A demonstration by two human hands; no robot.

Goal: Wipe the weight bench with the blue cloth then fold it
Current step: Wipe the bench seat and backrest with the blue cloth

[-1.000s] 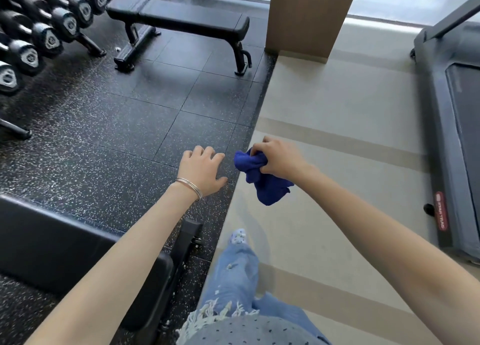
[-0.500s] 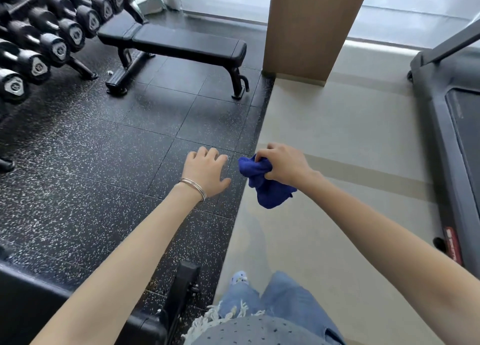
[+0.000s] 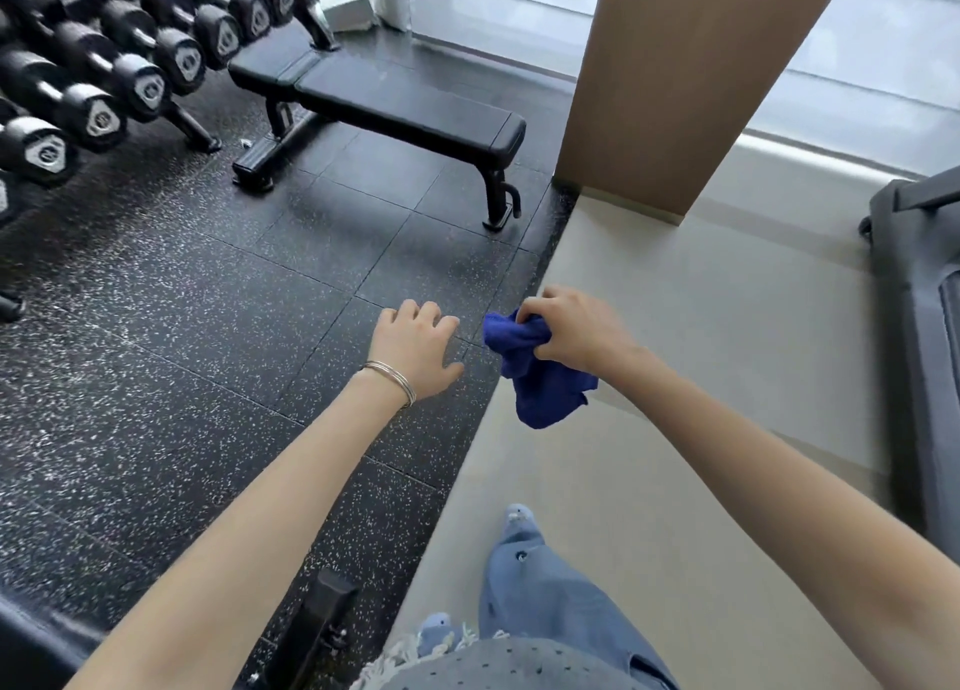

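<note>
Head-camera view: a blue cloth [image 3: 540, 382] is held bunched in the right hand [image 3: 576, 333], whose fingers and thumb are curled round its upper part, while the rest of the cloth hangs loose below the fist, over the seam where black speckled rubber flooring [image 3: 182, 325] meets a pale smooth floor [image 3: 701, 336]. The left hand [image 3: 415, 351], a thin metal bangle [image 3: 392, 380] at its wrist, is held out palm down just beside the cloth but apart from it, fingers loosely bent and gripping nothing. A black weight bench [image 3: 395, 102] is seen well ahead of both hands on the rubber flooring, untouched, one end close to a rack of black dumbbells [image 3: 104, 65] and the other near a tan column [image 3: 691, 76]. A grey treadmill [image 3: 919, 299] is partly shown at the right edge. Blue jeans [image 3: 535, 585] and a light blue shoe [image 3: 519, 515] are seen below.
</note>
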